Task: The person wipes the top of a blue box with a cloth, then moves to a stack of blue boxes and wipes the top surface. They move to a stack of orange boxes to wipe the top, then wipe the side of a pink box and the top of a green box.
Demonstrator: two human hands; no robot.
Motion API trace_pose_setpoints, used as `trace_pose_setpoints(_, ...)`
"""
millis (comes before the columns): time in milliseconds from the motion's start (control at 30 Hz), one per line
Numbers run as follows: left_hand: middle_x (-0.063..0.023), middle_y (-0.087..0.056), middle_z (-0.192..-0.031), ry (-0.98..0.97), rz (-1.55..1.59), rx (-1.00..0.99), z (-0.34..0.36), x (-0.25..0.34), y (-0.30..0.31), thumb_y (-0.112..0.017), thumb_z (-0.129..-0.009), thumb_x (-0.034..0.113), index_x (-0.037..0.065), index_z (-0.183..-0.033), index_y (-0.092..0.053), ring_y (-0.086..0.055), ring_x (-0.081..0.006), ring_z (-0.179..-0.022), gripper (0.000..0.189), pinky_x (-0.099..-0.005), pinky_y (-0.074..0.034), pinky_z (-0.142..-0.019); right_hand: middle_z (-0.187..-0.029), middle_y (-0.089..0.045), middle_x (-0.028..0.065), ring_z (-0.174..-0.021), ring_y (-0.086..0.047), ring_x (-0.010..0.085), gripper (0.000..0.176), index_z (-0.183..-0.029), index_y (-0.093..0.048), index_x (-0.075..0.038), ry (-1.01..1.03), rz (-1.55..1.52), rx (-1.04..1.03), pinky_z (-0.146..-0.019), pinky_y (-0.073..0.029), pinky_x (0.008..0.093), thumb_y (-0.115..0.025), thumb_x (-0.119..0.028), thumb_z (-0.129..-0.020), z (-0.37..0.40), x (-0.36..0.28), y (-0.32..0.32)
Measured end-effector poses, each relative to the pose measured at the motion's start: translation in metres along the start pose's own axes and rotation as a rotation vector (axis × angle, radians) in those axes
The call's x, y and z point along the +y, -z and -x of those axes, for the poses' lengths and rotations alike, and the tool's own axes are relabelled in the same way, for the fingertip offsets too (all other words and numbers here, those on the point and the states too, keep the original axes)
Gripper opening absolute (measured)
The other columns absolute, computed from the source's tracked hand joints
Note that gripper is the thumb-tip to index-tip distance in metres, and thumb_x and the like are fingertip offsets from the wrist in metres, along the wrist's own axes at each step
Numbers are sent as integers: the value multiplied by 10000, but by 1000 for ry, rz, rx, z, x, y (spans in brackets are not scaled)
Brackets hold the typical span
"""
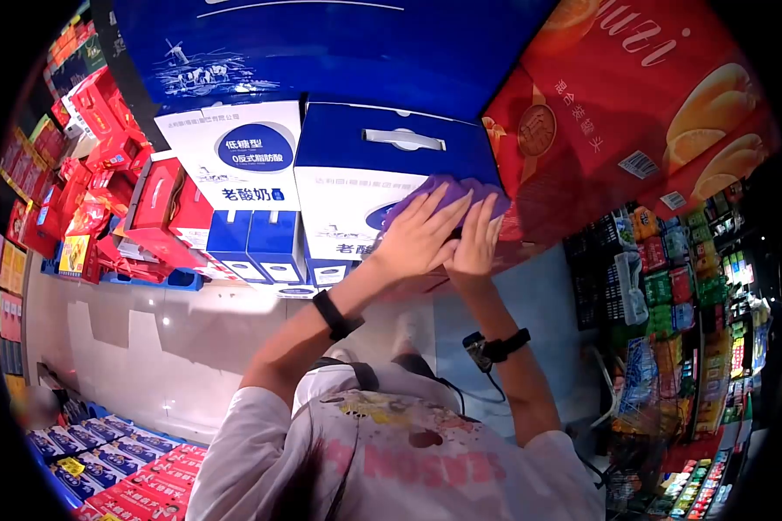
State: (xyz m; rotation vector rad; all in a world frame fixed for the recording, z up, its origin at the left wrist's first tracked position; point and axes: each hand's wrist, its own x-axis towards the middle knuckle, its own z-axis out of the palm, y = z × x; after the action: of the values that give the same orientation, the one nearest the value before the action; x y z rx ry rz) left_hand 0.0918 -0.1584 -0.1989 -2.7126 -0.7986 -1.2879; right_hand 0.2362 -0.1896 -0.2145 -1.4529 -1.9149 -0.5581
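Note:
Both hands are on a purple cloth (475, 186) at the right end of a blue and white yogurt carton (343, 139), beside its edge with a red carton. My left hand (421, 227) lies flat over the cloth with its fingers stretched out, pressing it against the carton. Close against it on the right, my right hand (475, 243) also rests on the cloth, fingers extended upward. The cloth is bunched under and above the fingertips. A white handle (404, 139) shows on the blue top of the carton.
A large red carton (617, 113) with orange fruit pictures stands at the right. Another blue and white carton (235, 156) is at the left, near red gift boxes (161, 200). Stocked shelves (704, 295) line the far right. Packs (104, 451) lie at the lower left.

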Motion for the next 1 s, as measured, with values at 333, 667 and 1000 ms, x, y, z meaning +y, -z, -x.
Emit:
trace_pose_setpoints(333,-70,-523,-1141,75,-51,-142,108,-41,-92,-629,-742,272,94,-1233,-464,-497,-289,-1056,548,-380,-461,-822,-1293,-295,323,-1002,-440,507,594,-1244,-322,110,215,-20,-182,-857,-366,570,-531,-213,-792,108,27,-91)
trace_pose_setpoints(667,-109,-449,-1239,165,-258,35,117,-51,-25,-516,-812,271,13,-1200,-474,-387,-378,-1108,468,-487,-307,-932,-1323,-378,158,-1068,-451,364,531,-1245,-420,34,340,-116,-187,-987,-288,480,-511,-183,-769,35,-28,-61)
trace_pose_setpoints(1000,-343,-276,-1287,520,-76,34,181,-37,-81,-477,-815,236,-173,-1207,-326,-233,-505,-1214,586,-558,-167,-1017,-1321,-386,171,-1100,-423,387,516,-1226,-436,57,463,-169,-346,-986,-269,504,-501,-175,-769,73,-53,-115)
